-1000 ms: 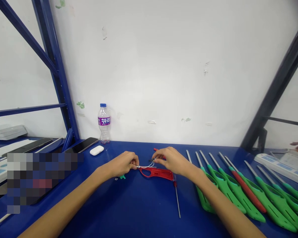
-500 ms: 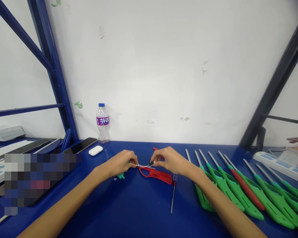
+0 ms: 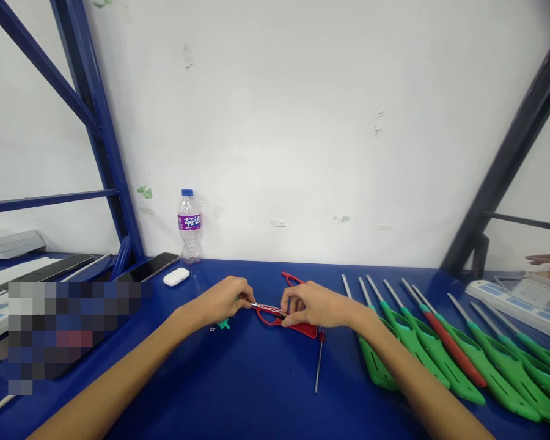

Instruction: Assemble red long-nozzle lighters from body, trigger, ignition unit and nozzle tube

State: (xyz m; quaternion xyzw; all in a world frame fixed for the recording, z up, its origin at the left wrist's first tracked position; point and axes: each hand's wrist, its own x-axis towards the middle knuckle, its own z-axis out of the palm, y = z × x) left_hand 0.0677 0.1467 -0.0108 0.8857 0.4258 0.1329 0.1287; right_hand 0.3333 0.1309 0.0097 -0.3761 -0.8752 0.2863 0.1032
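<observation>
**Red handle shell (image 3: 306,330) on blue table (image 3: 256,385), both hands engaged**

My left hand (image 3: 233,297) pinches a metal end piece (image 3: 254,304) at the shell's left end. My right hand (image 3: 312,304) bends over the white wires (image 3: 270,308); I cannot tell whether its fingers grip anything. A screwdriver (image 3: 319,360) lies just beside the shell.

The left forearm (image 3: 132,360) and right forearm (image 3: 407,360) are stretched forward and angled inward. The left hand (image 3: 233,294) is held with thumb and forefinger pinched; the right hand (image 3: 310,304) is held near it, its fingers bent downward.
</observation>
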